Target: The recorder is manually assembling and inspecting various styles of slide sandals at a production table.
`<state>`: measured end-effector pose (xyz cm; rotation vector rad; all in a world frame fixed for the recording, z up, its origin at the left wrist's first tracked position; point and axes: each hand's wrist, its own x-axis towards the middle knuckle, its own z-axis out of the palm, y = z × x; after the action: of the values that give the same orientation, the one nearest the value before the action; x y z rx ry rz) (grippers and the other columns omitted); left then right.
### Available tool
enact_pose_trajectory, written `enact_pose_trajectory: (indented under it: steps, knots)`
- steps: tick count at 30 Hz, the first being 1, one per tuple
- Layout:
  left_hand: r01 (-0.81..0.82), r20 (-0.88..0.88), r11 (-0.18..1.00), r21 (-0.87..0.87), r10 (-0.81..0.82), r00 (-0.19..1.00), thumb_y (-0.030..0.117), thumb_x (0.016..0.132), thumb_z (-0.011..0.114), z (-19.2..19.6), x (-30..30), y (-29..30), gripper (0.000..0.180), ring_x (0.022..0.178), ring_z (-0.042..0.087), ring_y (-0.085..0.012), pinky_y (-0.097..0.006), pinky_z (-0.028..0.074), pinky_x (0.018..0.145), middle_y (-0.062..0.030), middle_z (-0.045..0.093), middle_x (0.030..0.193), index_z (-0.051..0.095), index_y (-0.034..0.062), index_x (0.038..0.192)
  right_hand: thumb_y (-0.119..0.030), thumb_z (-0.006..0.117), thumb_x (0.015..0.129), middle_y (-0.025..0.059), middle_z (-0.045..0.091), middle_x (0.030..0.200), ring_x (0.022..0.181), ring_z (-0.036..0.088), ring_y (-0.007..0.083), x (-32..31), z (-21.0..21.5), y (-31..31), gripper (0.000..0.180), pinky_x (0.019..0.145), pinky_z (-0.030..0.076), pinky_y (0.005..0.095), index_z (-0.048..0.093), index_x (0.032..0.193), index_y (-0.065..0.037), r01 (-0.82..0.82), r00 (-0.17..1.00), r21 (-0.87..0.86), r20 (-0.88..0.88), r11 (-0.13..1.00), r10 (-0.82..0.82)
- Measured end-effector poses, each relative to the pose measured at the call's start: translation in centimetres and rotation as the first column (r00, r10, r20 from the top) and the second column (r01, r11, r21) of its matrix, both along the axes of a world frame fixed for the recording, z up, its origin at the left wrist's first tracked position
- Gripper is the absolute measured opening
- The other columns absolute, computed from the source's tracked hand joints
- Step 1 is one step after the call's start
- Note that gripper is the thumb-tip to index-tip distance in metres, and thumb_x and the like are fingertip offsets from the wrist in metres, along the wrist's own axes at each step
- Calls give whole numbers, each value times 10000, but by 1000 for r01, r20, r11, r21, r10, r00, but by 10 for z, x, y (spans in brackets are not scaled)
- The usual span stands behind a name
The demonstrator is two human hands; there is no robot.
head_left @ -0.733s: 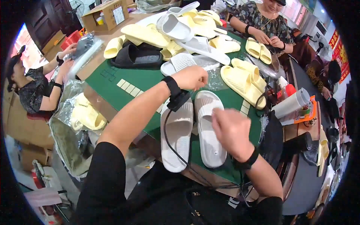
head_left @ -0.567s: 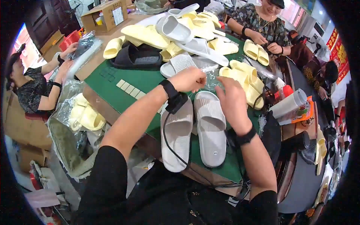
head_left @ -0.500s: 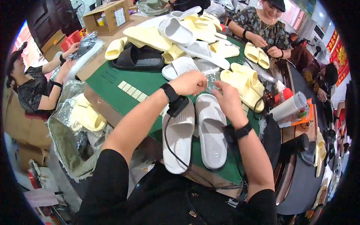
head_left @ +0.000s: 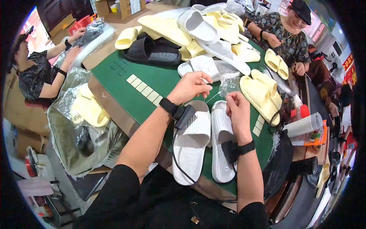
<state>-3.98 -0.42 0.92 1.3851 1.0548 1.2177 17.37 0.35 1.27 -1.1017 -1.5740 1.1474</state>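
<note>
**Entry: pair of white slides on green table, thin strand held between two hands**

Item in hand: a fine, pale strand or fastener (head_left: 213,95), too thin to be identified with certainty, is pinched between the fingertips of the left hand (head_left: 189,87) and drawn toward the right hand (head_left: 237,108), whose fingers are curled closed just above the toe ends of the footwear. Whether the right hand grips the strand itself cannot be told.

Item worked on: a pair of white moulded foam slide sandals (head_left: 207,139), ribbed across the straps, smooth and matte at the soles, is laid side by side, touching, on the green felt-like table surface (head_left: 152,78), directly below both hands. A crumpled clear plastic bag (head_left: 230,84) lies just beyond them.

Surroundings: pale yellow foam slides (head_left: 263,93) are placed to the right; a single black slide (head_left: 152,53) and a heap of yellow and white slides are stacked at the far edge. A row of small cream rectangular tiles (head_left: 146,91) is set on the felt.

Risks, as judged: the strand could be dropped or lost against the clear film, being thin and nearly colourless; the pair could be pushed apart by the wrists; a dangling black wrist cable (head_left: 179,152) could be snagged on a heel.
</note>
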Motion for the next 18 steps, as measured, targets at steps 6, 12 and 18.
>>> enact_pose_trajectory:
  steps: [6,12,18]
  knots:
    - [19,21,998,-67,-18,1000,51,885,646,-1,2,-5,127,649,636,-83,-200,431,516,-35,672,741,614,13,1002,-107,585,953,-69,445,633,520,368,8,0,-2,-4,90,456,273,195,567,912,-29,61,985,-55,-160,997,-70]
    - [121,-28,987,-110,-125,992,76,865,666,-3,7,-8,141,641,642,-85,-213,429,516,-26,679,752,635,13,988,-95,601,937,-62,470,666,557,379,21,2,-6,0,85,495,306,201,578,898,-22,37,985,-57,-169,998,-46]
    - [210,-59,963,-171,-223,973,76,868,659,-9,18,-11,151,632,633,-91,-232,489,562,-32,666,745,652,-20,984,-73,629,893,-21,560,698,619,460,53,0,-6,-4,68,564,396,232,624,883,-6,-14,1000,62,14,998,13]
